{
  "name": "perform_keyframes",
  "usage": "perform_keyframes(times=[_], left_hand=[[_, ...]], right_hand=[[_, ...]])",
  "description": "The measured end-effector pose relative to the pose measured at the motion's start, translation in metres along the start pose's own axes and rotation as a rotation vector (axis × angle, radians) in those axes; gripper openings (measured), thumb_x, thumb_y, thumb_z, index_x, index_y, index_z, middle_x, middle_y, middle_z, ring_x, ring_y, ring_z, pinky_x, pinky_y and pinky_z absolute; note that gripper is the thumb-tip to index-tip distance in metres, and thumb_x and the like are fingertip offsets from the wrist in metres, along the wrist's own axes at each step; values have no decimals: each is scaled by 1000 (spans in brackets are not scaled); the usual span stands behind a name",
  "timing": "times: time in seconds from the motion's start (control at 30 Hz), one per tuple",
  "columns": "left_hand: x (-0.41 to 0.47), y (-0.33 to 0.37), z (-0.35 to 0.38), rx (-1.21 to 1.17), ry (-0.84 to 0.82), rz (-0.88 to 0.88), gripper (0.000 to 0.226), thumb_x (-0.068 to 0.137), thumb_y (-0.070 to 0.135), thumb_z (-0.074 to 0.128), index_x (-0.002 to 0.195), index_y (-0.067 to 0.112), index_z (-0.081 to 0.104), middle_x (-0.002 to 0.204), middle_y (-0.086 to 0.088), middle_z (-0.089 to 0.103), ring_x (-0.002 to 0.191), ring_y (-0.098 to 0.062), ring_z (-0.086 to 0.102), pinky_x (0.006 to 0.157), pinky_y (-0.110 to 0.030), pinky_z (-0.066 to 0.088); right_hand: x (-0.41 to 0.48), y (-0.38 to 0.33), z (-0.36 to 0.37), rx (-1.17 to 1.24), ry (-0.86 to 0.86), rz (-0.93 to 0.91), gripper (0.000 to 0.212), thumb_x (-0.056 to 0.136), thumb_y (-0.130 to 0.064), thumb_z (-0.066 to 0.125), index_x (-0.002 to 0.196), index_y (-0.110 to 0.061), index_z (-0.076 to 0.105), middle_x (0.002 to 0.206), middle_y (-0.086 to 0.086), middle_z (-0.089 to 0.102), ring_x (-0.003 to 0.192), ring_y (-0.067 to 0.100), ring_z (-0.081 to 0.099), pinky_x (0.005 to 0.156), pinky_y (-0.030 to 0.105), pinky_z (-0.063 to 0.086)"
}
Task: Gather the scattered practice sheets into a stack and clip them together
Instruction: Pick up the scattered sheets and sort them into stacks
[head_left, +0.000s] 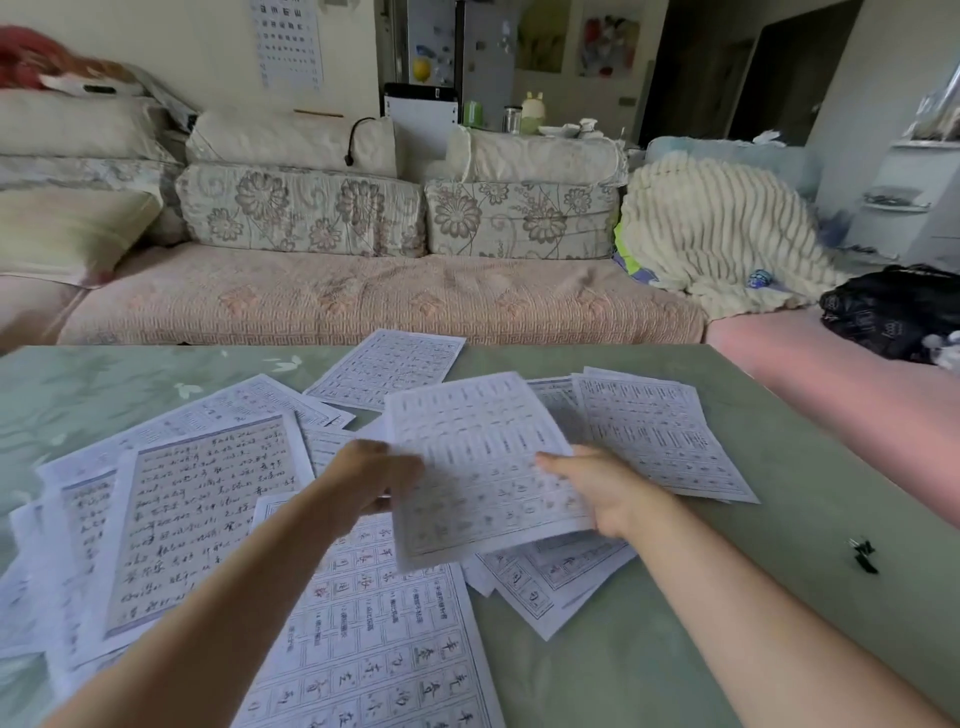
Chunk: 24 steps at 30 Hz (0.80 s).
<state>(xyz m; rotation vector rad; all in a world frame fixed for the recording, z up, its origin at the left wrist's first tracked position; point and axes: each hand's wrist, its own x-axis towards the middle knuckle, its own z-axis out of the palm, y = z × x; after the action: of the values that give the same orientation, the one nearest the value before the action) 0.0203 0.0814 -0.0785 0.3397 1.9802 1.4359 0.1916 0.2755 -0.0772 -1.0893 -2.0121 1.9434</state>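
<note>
The left hand (374, 480) and the right hand (610, 491) are gripping a white gridded sheet (483, 457) by its sides, just above the table (727, 597). Other sheets (208, 519) are lying scattered on the table, and a black clip (865, 556) is lying apart on its right side.

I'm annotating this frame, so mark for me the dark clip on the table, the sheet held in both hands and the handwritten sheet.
dark clip (865, 556): head view, on its dark body.
held sheet (478, 467): head view, middle of its printed grid.
handwritten sheet (202, 514): head view, middle of its written lines.
</note>
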Motion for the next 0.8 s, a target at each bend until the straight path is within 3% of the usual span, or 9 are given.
perform_keyframes(times=[0.1, 0.2, 0.3, 0.4, 0.47, 0.53, 0.63, 0.7, 0.8], left_hand=[[-8, -10, -12, 154, 218, -1, 30, 83, 0, 65, 112, 4, 63, 94, -9, 68, 80, -22, 65, 61, -27, 53], [-18, -18, -29, 340, 364, 34, 30, 81, -3, 53, 107, 5, 67, 89, -9, 65, 81, -27, 61, 65, -30, 48], [-25, -26, -40, 608, 455, 17, 28, 85, 3, 50, 112, 1, 57, 94, -13, 60, 87, -32, 58, 71, -36, 47], [-32, -33, -42, 775, 474, -42, 29, 88, 0, 51, 116, -4, 47, 98, -17, 53, 86, -29, 52, 71, -35, 47], [-36, -38, -39, 955, 468, -35, 37, 88, 4, 53, 123, -4, 43, 111, -20, 51, 94, -28, 50, 82, -33, 50], [-36, -41, -30, 1169, 490, 49, 50, 88, 15, 57, 132, 2, 38, 128, -20, 43, 114, -29, 45, 97, -36, 47], [-33, -36, -5, 1061, 485, 324, 58, 89, 23, 59, 142, 14, 37, 139, -10, 40, 128, -25, 37, 106, -38, 37], [-28, -31, 15, 928, 403, 473, 50, 91, 25, 60, 139, 18, 44, 135, -4, 48, 124, -20, 44, 107, -36, 38], [-25, -22, 43, 725, 220, 482, 33, 94, 28, 57, 126, 21, 57, 119, 4, 62, 99, -10, 60, 87, -29, 52]], right_hand=[[-9, 5, 21, -407, 53, -157, 32, 94, -42, 60, 110, -15, 68, 99, -1, 70, 89, 18, 66, 78, 30, 52], [-10, 15, 27, -921, 187, -230, 64, 92, -60, 46, 140, -18, 50, 139, 5, 51, 129, 26, 47, 103, 40, 40], [-15, 27, 25, -1098, 81, -204, 92, 82, -74, 48, 154, -22, 26, 160, 4, 22, 147, 26, 19, 117, 42, 23], [-19, 37, 21, -1195, 47, -151, 107, 73, -82, 51, 156, -26, 13, 164, 4, 8, 150, 27, 7, 120, 46, 15], [-21, 41, 19, -1220, 57, -151, 100, 79, -78, 47, 156, -26, 13, 164, 4, 6, 150, 27, 7, 120, 48, 15], [-22, 41, 18, -1239, 71, -185, 86, 85, -69, 48, 154, -24, 23, 161, 7, 21, 147, 29, 21, 116, 48, 24], [-28, 35, 18, -1265, 159, -308, 54, 82, -52, 52, 125, -19, 53, 121, 4, 58, 114, 28, 56, 90, 38, 47], [-31, 29, 19, -1269, 216, -432, 27, 86, -38, 53, 98, -15, 57, 90, 5, 60, 84, 26, 60, 68, 30, 45], [-30, 21, 21, -1305, 263, -513, 13, 92, -19, 57, 94, -8, 63, 90, 9, 67, 77, 27, 63, 60, 29, 43]])
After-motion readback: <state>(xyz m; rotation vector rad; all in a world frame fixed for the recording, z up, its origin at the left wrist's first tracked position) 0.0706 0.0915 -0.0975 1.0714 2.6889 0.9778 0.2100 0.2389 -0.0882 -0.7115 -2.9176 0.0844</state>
